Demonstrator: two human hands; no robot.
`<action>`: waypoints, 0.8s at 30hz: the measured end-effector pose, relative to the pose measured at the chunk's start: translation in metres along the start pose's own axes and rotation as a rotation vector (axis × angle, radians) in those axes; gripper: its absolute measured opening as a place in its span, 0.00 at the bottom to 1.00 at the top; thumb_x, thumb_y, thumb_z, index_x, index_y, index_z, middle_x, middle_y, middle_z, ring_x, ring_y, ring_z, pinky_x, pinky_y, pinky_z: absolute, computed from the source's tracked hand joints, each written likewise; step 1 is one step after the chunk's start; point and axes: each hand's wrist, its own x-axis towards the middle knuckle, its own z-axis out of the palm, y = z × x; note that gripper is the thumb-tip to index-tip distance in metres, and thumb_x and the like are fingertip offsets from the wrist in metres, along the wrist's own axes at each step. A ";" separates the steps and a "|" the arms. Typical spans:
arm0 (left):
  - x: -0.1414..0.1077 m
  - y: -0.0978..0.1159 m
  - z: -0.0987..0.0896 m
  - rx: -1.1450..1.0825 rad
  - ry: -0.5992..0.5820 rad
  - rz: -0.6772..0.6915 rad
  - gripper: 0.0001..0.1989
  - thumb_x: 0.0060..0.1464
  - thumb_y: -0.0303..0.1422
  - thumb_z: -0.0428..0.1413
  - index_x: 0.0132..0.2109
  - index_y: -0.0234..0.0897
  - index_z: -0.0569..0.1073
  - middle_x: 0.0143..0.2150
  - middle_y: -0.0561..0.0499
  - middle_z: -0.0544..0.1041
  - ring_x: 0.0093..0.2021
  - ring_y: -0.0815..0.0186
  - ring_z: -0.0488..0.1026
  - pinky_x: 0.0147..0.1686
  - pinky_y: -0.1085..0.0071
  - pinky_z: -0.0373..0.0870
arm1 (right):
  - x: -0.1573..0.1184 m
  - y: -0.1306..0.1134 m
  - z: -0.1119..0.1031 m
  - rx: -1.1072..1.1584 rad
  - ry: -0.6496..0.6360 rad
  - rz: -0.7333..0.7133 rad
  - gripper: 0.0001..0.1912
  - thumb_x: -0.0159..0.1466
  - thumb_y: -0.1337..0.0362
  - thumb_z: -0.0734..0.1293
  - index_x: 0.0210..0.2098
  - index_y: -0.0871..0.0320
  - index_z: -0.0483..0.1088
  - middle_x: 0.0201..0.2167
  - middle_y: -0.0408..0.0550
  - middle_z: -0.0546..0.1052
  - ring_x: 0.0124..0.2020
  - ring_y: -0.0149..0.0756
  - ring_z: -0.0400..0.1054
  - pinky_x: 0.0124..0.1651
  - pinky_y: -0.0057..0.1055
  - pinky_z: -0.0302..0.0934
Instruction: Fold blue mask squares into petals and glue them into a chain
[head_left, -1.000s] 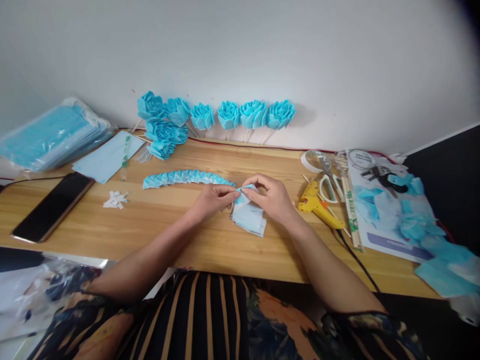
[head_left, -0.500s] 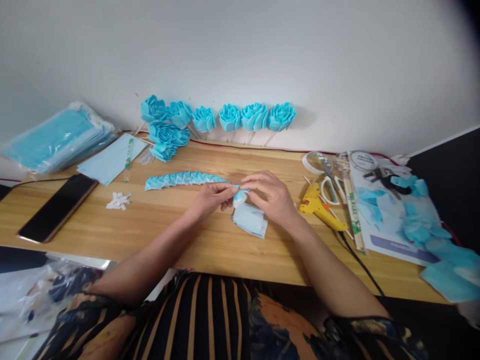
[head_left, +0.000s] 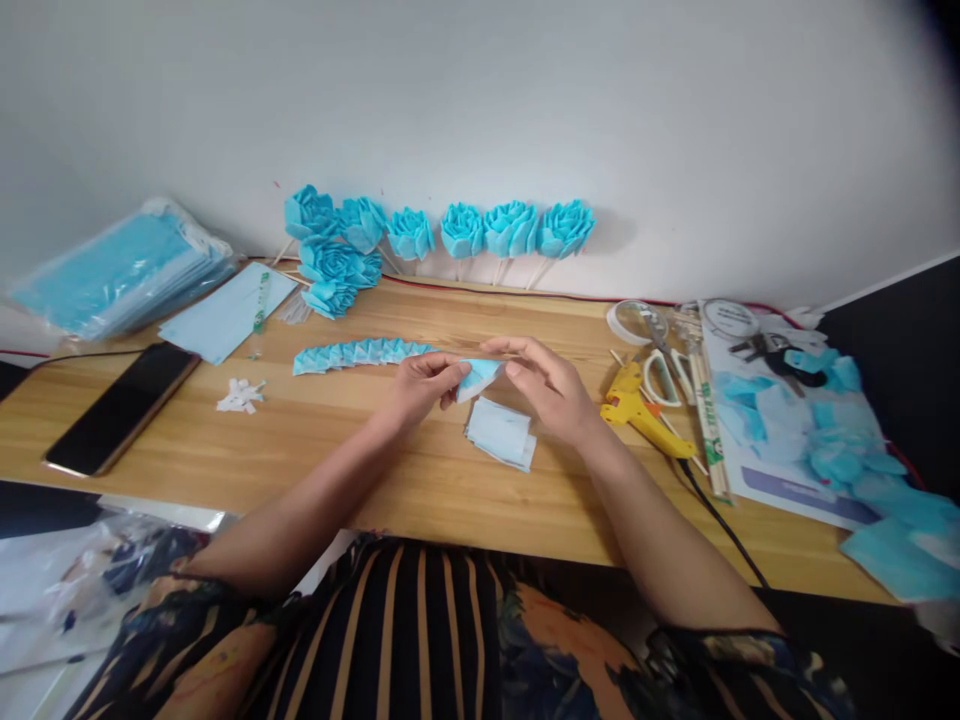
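Note:
A small folded blue-and-white piece (head_left: 480,377) is held above the middle of the wooden table. My left hand (head_left: 426,388) pinches its left side between thumb and fingers. At its right corner, my right hand (head_left: 544,388) has its thumb and fingers slightly apart, and whether the fingertips still grip the corner is hard to tell. Just below lies a stack of pale cut pieces (head_left: 501,434). Behind my left hand runs a row of folded blue pieces (head_left: 352,354), its right end partly hidden by the fingers.
Blue flowers on sticks (head_left: 510,230) lean against the wall. On the left are packed masks (head_left: 124,270), a black phone (head_left: 120,408) and white scraps (head_left: 240,396). A yellow glue gun (head_left: 637,412), scissors (head_left: 664,378), tape, keys and loose blue pieces lie on the right.
The held piece now shows as a flatter triangle with its blue side up. My right hand's fingers have loosened and drawn slightly away from my left hand.

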 end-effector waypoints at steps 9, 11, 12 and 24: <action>0.000 -0.003 0.000 0.060 -0.020 0.058 0.13 0.49 0.41 0.61 0.29 0.35 0.77 0.17 0.57 0.67 0.18 0.75 0.60 0.21 0.76 0.57 | 0.003 0.001 0.002 0.158 -0.073 0.300 0.17 0.63 0.48 0.67 0.33 0.56 0.74 0.27 0.42 0.73 0.29 0.31 0.67 0.33 0.29 0.63; -0.001 -0.001 0.001 0.080 -0.017 0.074 0.12 0.50 0.41 0.60 0.29 0.35 0.77 0.17 0.57 0.66 0.19 0.75 0.59 0.21 0.76 0.57 | 0.003 -0.002 0.003 0.201 -0.118 0.365 0.17 0.61 0.48 0.69 0.32 0.57 0.72 0.25 0.41 0.71 0.26 0.29 0.64 0.29 0.27 0.60; -0.002 -0.001 0.001 0.086 -0.017 0.082 0.12 0.50 0.41 0.60 0.29 0.35 0.77 0.17 0.57 0.66 0.19 0.75 0.59 0.20 0.76 0.57 | 0.003 -0.003 0.003 0.224 -0.138 0.390 0.17 0.59 0.49 0.70 0.31 0.57 0.71 0.25 0.41 0.71 0.25 0.29 0.64 0.28 0.27 0.59; -0.003 0.002 0.001 0.022 -0.076 0.060 0.17 0.49 0.42 0.63 0.23 0.34 0.73 0.18 0.55 0.69 0.20 0.75 0.61 0.22 0.76 0.60 | 0.002 -0.001 0.006 0.262 -0.174 0.391 0.15 0.57 0.52 0.70 0.28 0.58 0.68 0.23 0.40 0.70 0.23 0.27 0.61 0.26 0.26 0.54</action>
